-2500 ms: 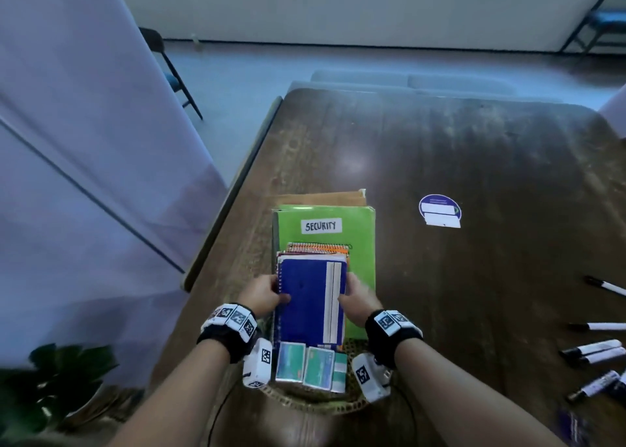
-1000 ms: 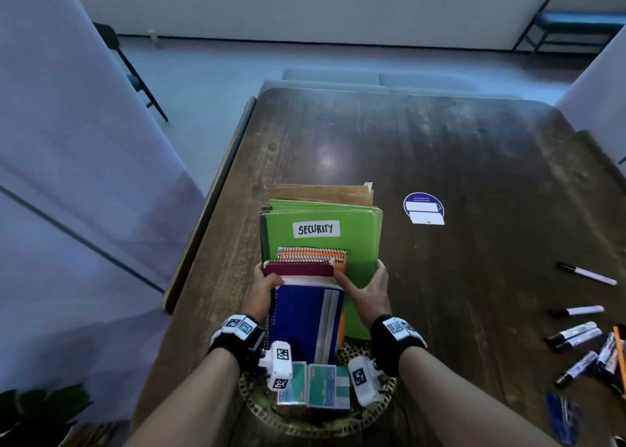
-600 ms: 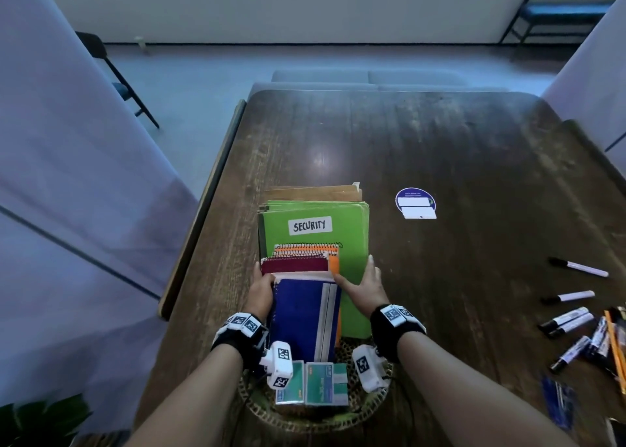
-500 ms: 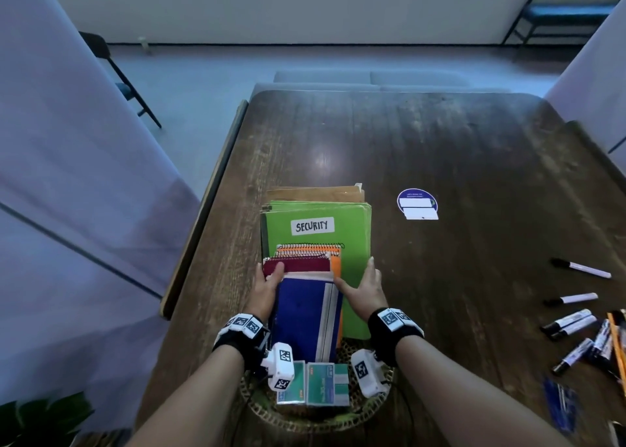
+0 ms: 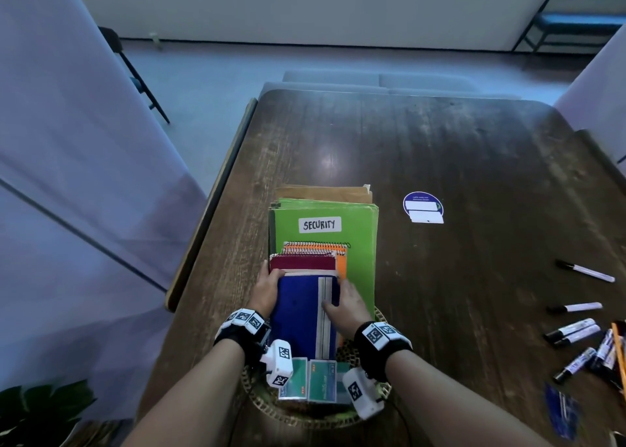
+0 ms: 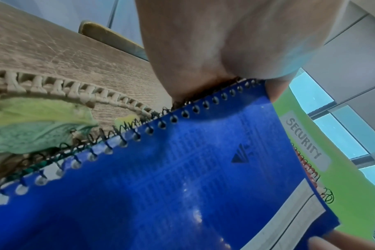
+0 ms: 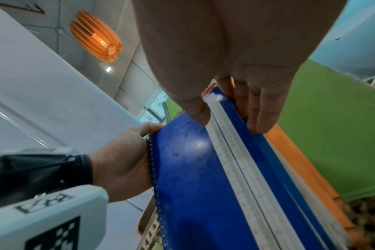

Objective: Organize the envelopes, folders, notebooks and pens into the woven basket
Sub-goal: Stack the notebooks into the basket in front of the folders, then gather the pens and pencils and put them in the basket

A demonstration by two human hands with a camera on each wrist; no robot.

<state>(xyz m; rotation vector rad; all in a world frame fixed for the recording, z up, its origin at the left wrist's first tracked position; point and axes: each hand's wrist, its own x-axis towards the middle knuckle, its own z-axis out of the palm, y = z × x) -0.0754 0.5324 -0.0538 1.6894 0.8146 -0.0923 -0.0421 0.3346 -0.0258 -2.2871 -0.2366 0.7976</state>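
A woven basket (image 5: 315, 416) sits at the table's near edge. Standing in it, back to front, are brown envelopes (image 5: 325, 192), a green folder (image 5: 359, 243) labelled SECURITY, an orange notebook (image 5: 341, 267), a maroon notebook (image 5: 301, 263) and a blue spiral notebook (image 5: 298, 311). My left hand (image 5: 269, 287) grips the blue notebook (image 6: 182, 177) by its spiral edge. My right hand (image 5: 347, 302) pinches its opposite edge, thumb on the cover (image 7: 203, 169) and fingers (image 7: 259, 104) behind. Several pens (image 5: 576, 331) lie on the table at the right.
Small teal boxes (image 5: 311, 379) stand at the basket's front. A round purple sticker (image 5: 423, 206) is on the table right of the folder. One pen (image 5: 586, 272) lies apart, farther back. The table's left edge runs close beside the basket, with a grey curtain beyond.
My right hand has come off the green folder's face and now pinches the blue notebook's right edge. My left hand has stayed on the spiral edge.
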